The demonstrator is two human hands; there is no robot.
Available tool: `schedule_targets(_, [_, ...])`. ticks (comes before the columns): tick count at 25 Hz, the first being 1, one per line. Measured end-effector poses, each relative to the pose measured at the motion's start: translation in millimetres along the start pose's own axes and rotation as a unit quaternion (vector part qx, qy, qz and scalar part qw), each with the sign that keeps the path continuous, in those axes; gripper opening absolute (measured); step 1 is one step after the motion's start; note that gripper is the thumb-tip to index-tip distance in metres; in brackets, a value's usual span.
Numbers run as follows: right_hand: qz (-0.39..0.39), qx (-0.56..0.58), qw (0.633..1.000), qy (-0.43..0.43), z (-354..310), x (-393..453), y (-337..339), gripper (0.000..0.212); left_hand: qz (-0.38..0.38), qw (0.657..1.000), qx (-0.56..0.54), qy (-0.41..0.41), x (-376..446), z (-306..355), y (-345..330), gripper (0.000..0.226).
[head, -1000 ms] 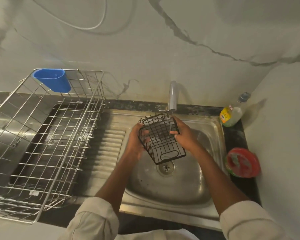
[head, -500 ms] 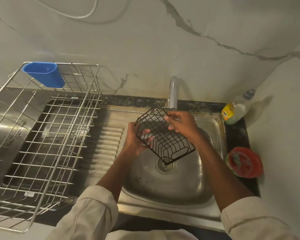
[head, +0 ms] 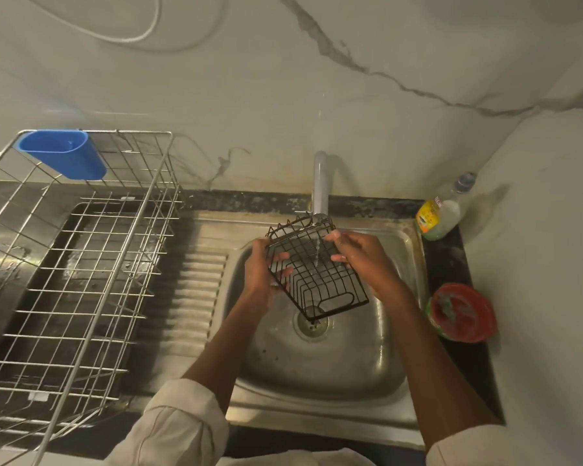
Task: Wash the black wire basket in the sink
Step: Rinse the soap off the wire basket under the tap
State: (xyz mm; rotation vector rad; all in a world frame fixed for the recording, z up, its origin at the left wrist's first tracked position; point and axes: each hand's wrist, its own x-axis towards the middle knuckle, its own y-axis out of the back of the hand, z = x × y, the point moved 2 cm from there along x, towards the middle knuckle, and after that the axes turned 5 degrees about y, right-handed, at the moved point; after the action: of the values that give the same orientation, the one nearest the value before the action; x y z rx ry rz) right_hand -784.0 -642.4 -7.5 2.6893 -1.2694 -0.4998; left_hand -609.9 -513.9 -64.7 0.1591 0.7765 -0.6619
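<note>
A black wire basket [head: 320, 284] hangs tilted over the steel sink [head: 320, 361], its far end right under the tap [head: 320, 183]. A thin stream of water falls from the tap through the basket's wires. My left hand [head: 261, 274] grips the basket's left side, fingers curled in through the wires. My right hand [head: 364, 260] holds the right rim, with thumb and fingers bent round the edge. The basket's near lower corner hangs above the drain [head: 312, 326].
A large steel wire dish rack [head: 81, 264] with a blue plastic cup [head: 64, 156] stands on the drainboard at left. A soap bottle [head: 441, 213] and a red-lidded tub [head: 461, 312] sit on the dark counter at right. A marble wall rises behind.
Water now runs from the tap through the basket. Both hands have turned the basket a little while keeping their hold on it under the spout.
</note>
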Motion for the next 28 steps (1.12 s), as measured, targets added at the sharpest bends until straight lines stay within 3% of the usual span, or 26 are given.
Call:
schedule_targets(7, [0.085,0.055,0.995,-0.018,10.5,-14.6,-0.5,0.048,0.001,0.999,0.027,-0.021,-6.2,8.2,-12.6,0.027])
schedule_targets(13, [0.147,0.062,0.985,-0.072,16.6,-17.8,9.2,0.057,-0.026,0.993,0.104,-0.053,-5.4,23.2,-31.4,0.054])
schedule_targets(16, [0.175,0.051,0.979,-0.089,7.1,-17.3,6.1,0.059,-0.029,0.994,0.093,-0.048,-3.9,30.6,-36.3,0.051])
schedule_targets(22, [0.154,0.053,0.985,-0.057,-12.2,-7.2,-9.5,0.055,-0.009,0.999,0.016,-0.029,-7.6,36.1,-21.3,0.043])
schedule_targets(28, [0.169,0.044,0.982,-0.069,-7.4,-15.0,-11.6,0.061,-0.015,0.997,0.045,-0.059,-16.7,37.8,-22.5,0.032])
